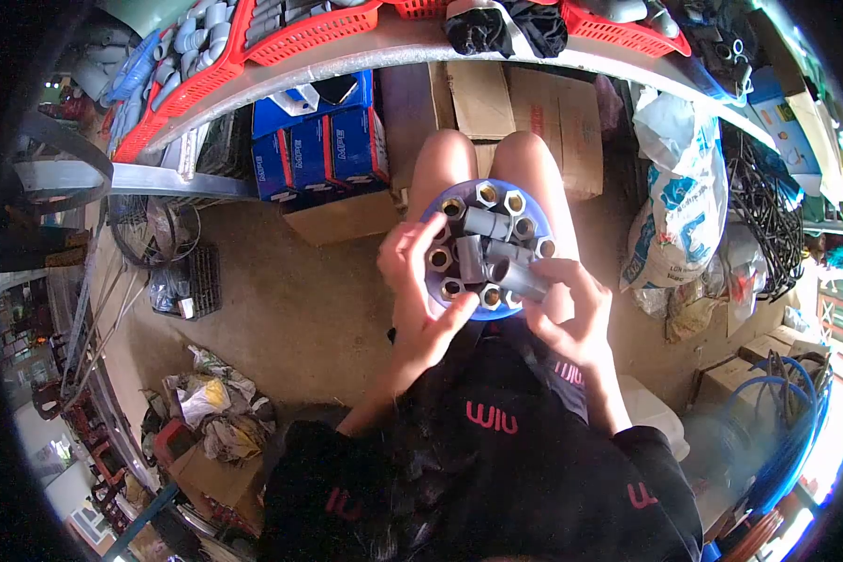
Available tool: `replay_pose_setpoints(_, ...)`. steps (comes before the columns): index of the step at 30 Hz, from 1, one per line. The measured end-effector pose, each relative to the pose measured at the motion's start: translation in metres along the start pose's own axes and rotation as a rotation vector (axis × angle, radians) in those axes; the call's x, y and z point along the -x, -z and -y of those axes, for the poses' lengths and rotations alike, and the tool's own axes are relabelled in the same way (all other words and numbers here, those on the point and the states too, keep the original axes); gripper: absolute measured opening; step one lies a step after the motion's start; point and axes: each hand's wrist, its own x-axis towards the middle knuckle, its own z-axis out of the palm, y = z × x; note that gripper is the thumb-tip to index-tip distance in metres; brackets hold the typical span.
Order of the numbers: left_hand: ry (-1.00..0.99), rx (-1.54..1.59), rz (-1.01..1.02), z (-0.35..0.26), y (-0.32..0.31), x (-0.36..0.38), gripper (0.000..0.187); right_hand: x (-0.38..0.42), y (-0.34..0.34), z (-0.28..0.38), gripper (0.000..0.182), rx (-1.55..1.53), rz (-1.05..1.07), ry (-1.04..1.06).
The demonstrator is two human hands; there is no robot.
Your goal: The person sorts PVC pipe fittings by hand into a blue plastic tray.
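A round blue container point(490, 316) rests on the person's lap, with a ring of fittings around its inside edge. Each ring piece, such as the threaded fitting point(487, 195), shows a metal-coloured hexagonal mouth. Grey plastic pipe fittings point(486, 223) lie in the middle. My left hand point(415, 281) is curved around the container's left side, fingers near the upper rim and thumb at the lower rim. At the right side, my right hand point(571, 304) grips a grey pipe fitting point(518, 278) that is tilted over the others; its fingertips are slightly blurred.
Red baskets point(314, 33) of grey pipe fittings line a shelf ahead. Under it stand blue boxes point(320, 150) and cardboard boxes point(557, 126). A white sack point(679, 201) is at the right, with coiled blue hose point(801, 412) further back. Crumpled bags point(220, 412) lie at the left.
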Motion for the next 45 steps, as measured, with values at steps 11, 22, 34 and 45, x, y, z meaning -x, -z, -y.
replay_pose_setpoints(11,-0.079,-0.426,0.132,0.015,-0.004,-0.006,0.047,0.016,-0.023,-0.019,0.037,0.242,-0.018,0.009)
replay_pose_setpoints(22,-0.062,-0.314,0.206,0.024,0.006,-0.013,0.041,0.013,-0.038,-0.028,0.032,0.273,-0.066,0.027)
replay_pose_setpoints(34,-0.138,-0.376,0.220,0.025,0.001,-0.007,0.037,0.013,-0.033,-0.033,0.036,0.330,-0.096,0.083)
replay_pose_setpoints(45,-0.037,-0.295,0.213,0.023,-0.003,-0.008,0.066,0.013,-0.026,-0.037,0.029,0.413,-0.106,0.090)
